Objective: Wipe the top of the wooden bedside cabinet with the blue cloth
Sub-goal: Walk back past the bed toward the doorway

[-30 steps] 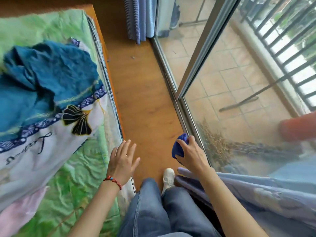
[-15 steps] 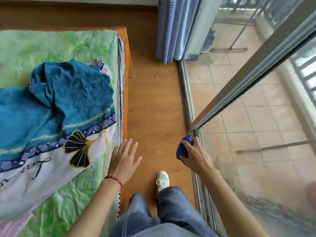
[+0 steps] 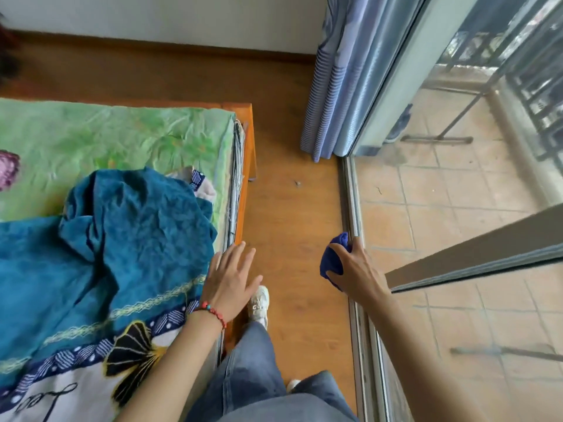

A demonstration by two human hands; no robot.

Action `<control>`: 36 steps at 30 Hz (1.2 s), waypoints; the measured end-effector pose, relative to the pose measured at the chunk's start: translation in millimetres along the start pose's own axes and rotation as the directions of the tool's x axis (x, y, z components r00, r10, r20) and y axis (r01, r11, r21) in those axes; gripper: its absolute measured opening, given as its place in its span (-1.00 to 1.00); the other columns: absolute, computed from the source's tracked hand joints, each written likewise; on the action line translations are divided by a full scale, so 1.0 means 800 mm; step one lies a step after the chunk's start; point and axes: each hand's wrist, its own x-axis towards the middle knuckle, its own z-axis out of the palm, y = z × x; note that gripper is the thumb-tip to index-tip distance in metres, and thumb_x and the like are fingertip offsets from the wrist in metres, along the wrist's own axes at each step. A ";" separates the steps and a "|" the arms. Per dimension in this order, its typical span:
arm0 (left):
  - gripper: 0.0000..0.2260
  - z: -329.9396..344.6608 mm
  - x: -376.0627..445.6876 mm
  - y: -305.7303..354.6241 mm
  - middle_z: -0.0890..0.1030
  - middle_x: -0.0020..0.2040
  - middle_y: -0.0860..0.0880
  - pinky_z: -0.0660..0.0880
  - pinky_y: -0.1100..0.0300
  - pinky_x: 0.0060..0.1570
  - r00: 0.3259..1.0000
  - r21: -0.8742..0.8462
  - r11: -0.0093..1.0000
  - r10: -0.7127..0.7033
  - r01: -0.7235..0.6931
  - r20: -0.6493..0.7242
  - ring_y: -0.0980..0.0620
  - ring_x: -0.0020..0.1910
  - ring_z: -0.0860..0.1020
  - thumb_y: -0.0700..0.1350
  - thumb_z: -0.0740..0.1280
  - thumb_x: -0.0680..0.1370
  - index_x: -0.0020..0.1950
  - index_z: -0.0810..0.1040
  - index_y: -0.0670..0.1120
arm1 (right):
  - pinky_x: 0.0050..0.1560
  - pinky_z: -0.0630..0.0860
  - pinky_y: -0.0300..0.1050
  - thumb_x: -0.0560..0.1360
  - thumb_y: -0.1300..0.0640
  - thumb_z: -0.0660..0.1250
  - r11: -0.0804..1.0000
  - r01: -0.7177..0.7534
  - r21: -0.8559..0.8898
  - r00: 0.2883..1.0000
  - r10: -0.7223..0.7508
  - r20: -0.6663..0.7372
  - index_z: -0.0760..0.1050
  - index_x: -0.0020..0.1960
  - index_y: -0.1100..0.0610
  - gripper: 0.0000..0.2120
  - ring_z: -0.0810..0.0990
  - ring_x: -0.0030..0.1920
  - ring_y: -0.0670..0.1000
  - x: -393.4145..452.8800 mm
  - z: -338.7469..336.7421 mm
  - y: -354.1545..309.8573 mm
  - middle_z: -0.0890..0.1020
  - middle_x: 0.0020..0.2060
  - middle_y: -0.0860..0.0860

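My right hand (image 3: 353,269) is closed around the bunched blue cloth (image 3: 332,260), held in the air above the wooden floor beside the sliding door track. My left hand (image 3: 231,278) is open with fingers spread, hovering at the edge of the bed, with a red bead bracelet on its wrist. No wooden bedside cabinet is in view.
A bed (image 3: 246,147) with a green sheet and a crumpled teal blanket (image 3: 122,239) fills the left. A narrow strip of wooden floor (image 3: 292,208) runs ahead between bed and glass sliding door (image 3: 475,263). A striped curtain (image 3: 335,86) hangs at the far end by the wall.
The view has swung up and forward along the aisle, showing the bed's far end and the wall. Both hands keep their poses, the right one still gripping the cloth.
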 end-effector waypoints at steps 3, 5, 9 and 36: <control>-0.47 -0.024 0.070 -0.035 0.53 0.19 -0.24 0.43 -0.21 0.08 1.000 -0.015 1.000 0.013 -0.013 0.016 -0.20 0.17 0.51 0.13 0.09 0.48 0.22 0.53 -0.21 | -0.13 0.54 0.05 0.44 0.02 0.35 1.000 -0.017 0.017 0.999 0.017 -0.026 0.31 0.29 0.09 -0.53 0.44 0.06 0.18 0.070 -0.031 -0.020 0.32 0.15 0.14; -0.48 -0.043 0.110 -0.057 0.54 0.17 -0.23 0.44 -0.22 0.07 0.999 0.001 0.999 0.032 -0.032 0.012 -0.20 0.15 0.52 0.12 0.09 0.47 0.20 0.54 -0.21 | -0.17 0.52 -0.01 0.44 0.01 0.35 1.000 -0.026 0.004 0.998 0.026 -0.056 0.30 0.30 0.07 -0.52 0.44 0.07 0.16 0.111 -0.054 -0.034 0.31 0.16 0.13; -0.47 -0.079 0.187 -0.093 0.55 0.16 -0.23 0.45 -0.21 0.07 0.998 0.023 0.998 0.058 -0.058 -0.022 -0.21 0.14 0.52 0.13 0.08 0.48 0.20 0.55 -0.21 | -0.18 0.51 -0.02 0.44 0.01 0.35 1.000 -0.028 0.006 0.996 0.028 -0.079 0.32 0.28 0.07 -0.53 0.45 0.05 0.17 0.183 -0.094 -0.055 0.32 0.14 0.12; -0.52 -0.188 0.751 -0.190 0.50 0.21 -0.26 0.42 -0.23 0.08 0.970 -0.082 0.981 -0.185 0.174 -0.158 -0.23 0.18 0.42 0.10 0.13 0.48 0.20 0.51 -0.21 | -0.19 0.44 -0.01 0.42 0.01 0.37 0.979 0.192 -0.071 0.981 -0.194 -0.028 0.31 0.33 0.06 -0.48 0.44 0.10 0.19 0.774 -0.351 -0.021 0.32 0.13 0.13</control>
